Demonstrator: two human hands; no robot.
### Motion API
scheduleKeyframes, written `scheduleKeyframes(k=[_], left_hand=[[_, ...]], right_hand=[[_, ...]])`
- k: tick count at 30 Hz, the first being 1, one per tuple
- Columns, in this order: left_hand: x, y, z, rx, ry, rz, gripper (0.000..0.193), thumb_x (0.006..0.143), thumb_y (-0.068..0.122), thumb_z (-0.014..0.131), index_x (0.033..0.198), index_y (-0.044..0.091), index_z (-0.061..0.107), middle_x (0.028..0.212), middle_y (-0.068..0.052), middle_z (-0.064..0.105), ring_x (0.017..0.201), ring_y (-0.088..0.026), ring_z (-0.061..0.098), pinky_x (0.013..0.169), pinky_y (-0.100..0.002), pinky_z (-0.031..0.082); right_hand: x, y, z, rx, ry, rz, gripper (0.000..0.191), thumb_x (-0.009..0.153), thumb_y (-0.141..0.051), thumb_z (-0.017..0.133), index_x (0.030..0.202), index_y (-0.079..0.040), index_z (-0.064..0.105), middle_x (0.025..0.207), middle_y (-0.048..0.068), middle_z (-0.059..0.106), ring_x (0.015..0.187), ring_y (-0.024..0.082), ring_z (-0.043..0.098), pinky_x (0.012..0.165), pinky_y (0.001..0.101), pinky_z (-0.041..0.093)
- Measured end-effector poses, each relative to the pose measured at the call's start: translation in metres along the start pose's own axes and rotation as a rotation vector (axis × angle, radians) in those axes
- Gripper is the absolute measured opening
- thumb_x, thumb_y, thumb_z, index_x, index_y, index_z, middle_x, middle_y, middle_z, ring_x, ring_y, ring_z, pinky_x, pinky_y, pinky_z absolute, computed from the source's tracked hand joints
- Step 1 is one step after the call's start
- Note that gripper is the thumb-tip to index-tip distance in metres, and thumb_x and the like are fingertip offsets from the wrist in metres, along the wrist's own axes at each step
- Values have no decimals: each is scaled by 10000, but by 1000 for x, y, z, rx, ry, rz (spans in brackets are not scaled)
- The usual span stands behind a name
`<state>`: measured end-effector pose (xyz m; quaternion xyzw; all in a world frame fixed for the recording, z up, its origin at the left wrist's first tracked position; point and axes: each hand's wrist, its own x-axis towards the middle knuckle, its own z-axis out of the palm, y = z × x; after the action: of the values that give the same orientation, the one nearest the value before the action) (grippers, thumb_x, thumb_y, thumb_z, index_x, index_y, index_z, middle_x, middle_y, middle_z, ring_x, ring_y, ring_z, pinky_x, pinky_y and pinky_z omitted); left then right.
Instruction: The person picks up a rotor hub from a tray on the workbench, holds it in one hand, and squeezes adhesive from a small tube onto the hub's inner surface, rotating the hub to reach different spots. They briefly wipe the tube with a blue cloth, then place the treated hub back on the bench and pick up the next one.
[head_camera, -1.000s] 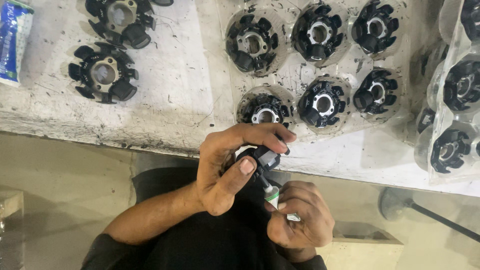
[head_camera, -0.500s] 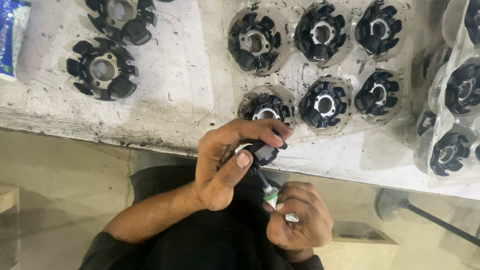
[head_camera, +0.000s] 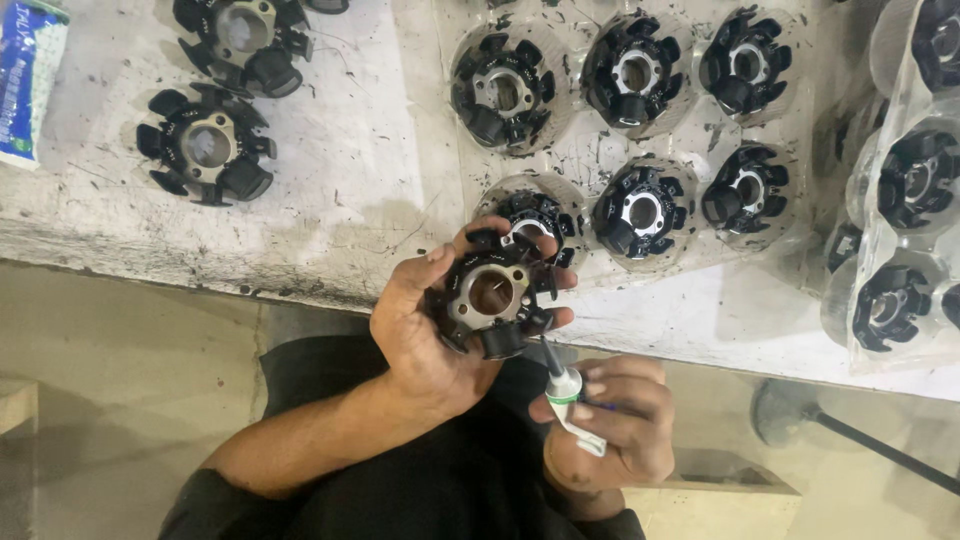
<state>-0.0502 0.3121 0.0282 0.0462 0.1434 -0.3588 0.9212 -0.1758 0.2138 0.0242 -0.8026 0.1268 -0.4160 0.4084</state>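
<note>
Head view: left hand grips toothed black ring; right hand white tube.

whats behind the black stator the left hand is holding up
Behind the black stator in the left hand, another stator lies on the white table. Only its upper half shows; the rest is covered.

The person wears dark black clothes. The sleeve ends near the elbow. Both forearms are bare. The left hand and right hand wear no gloves.
</note>
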Motion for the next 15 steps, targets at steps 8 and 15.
scheduleKeyframes(k=[8, 15], left_hand=[[-1, -2, -1, -34, 97, -124, 478, 960, 382, 552, 1287, 34, 576, 1255, -294, 626, 1128, -440, 668, 908, -556, 605], [-3, -3, -1, -24, 79, -121, 494, 953, 382, 545, 1304, 36, 574, 1262, -298, 624, 1133, -435, 669, 915, -546, 606]], right_hand=[[3, -5, -14, -128, -163, -137, 331, 730, -22, 873, 915, -78, 605, 906, 49, 656, 850, 281, 729, 726, 331, 633], [8, -8, -14, -106, -172, -96, 230, 753, 48, 741, 905, -62, 607, 877, 82, 657, 806, 272, 715, 708, 343, 610]])
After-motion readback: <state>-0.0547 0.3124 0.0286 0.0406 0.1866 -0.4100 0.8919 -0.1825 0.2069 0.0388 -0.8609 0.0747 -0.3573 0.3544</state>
